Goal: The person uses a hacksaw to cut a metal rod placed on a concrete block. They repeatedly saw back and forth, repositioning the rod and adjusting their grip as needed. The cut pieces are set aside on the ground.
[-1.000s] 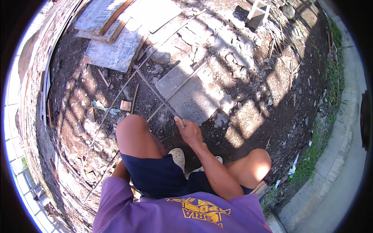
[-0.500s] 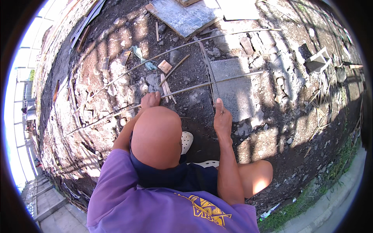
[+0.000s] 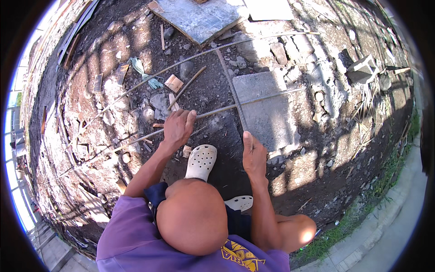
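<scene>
My right hand is closed round the near end of a long, narrow, grey-brown bar, thumb laid along it. The bar points away from me and lies across two long thin rods. Its far end reaches the far rod; closer to my hand it crosses the near rod. My left hand is on the near rod, left of the crossing, with fingers curled over it. The rod passes behind that hand and comes out on both sides. The grip underneath is hidden.
A flat concrete slab lies under the near rod. Further off are a grey board, a hollow concrete block, a pale wood block, a stick and a greenish cloth strip. Stones litter the soil; my white clog stands close.
My left hand has lifted its fingers and shifted slightly along the near rod, now covering the pale wood strips. My left knee has come back, exposing the clog. The bar stays in my right hand.
</scene>
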Motion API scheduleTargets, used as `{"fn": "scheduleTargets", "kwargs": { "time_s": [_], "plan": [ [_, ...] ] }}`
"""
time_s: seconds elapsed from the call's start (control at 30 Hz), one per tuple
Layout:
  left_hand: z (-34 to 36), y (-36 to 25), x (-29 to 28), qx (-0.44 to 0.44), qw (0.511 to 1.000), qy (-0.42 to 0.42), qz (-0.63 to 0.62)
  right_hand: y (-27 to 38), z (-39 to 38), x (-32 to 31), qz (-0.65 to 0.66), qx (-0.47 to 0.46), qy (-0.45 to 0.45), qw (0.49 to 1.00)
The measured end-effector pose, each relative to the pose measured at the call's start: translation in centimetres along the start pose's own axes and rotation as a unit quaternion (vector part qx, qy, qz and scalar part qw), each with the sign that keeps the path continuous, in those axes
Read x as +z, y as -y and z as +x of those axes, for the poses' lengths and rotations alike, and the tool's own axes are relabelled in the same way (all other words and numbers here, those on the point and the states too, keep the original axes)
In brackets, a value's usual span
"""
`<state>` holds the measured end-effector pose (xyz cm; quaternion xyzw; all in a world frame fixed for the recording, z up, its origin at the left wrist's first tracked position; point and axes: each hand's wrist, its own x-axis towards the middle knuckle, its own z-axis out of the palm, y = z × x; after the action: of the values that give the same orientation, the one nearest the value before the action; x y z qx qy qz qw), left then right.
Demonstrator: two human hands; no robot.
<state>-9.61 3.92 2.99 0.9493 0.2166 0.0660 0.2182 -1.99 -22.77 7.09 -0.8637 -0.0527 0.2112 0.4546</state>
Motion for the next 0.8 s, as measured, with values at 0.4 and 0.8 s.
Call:
{"fn": "scheduleTargets", "kwargs": {
  "time_s": [0.4,0.8],
  "plan": [
    [3.9,-0.7,-0.4,-0.027,0.986,0.164,-0.003,1.7,0.0,2.6,-0.032,-0.004,0.002,0.999],
    [6.2,-1.0,0.0,-0.093,0.987,0.131,-0.021,3.3,1.7,2.9,-0.020,-0.007,0.016,1.000]
  ]
}}
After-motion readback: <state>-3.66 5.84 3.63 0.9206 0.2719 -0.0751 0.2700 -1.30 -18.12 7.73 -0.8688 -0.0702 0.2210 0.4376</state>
